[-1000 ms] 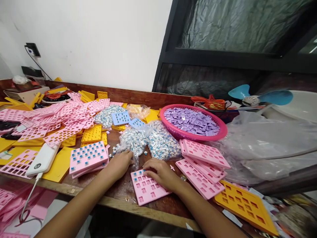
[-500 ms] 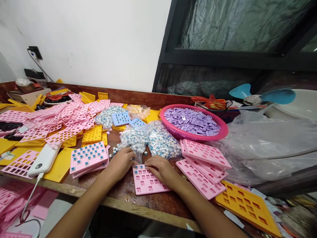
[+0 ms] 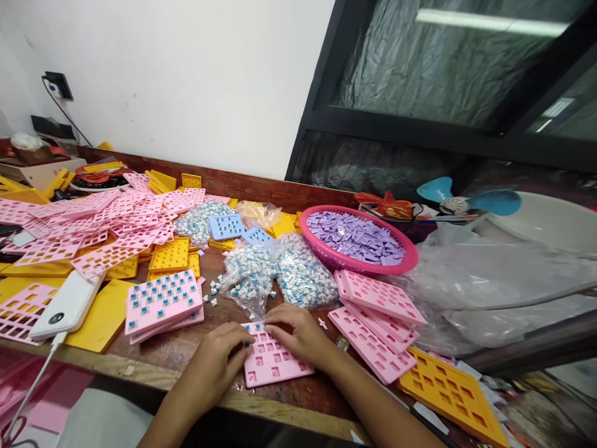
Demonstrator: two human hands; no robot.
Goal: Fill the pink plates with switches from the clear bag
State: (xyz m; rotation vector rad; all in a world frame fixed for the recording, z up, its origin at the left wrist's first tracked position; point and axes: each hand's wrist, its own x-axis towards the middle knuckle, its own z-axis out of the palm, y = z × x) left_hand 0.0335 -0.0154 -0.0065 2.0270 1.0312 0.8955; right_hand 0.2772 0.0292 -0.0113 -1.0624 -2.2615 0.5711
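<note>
A pink keypad plate [image 3: 276,372] with square holes lies flat at the table's front. Blue-topped key switches [image 3: 257,326] sit in its upper row. My left hand [image 3: 218,356] is at the plate's left edge, thumb and fingers closed together over its upper left holes; what they pinch is hidden. My right hand [image 3: 298,335] reaches over the plate's upper right, fingertips closed at the top row beside the switches. Its fingers hide whatever they hold. Just behind the plate is an open clear bag of white-and-blue switches [image 3: 249,270], with loose ones spilled at its left.
Left stands a stacked pink plate full of switches [image 3: 163,300], near a white power bank [image 3: 69,303]. Another switch bag [image 3: 305,274] and a pink basket [image 3: 413,264] of purple pieces are behind. Pink plates [image 3: 373,342] and a yellow plate [image 3: 454,398] lie right.
My left hand has drawn back from beside the switch bag to the plate's left edge. My right hand stays at the plate's top. The camera view has shifted slightly.
</note>
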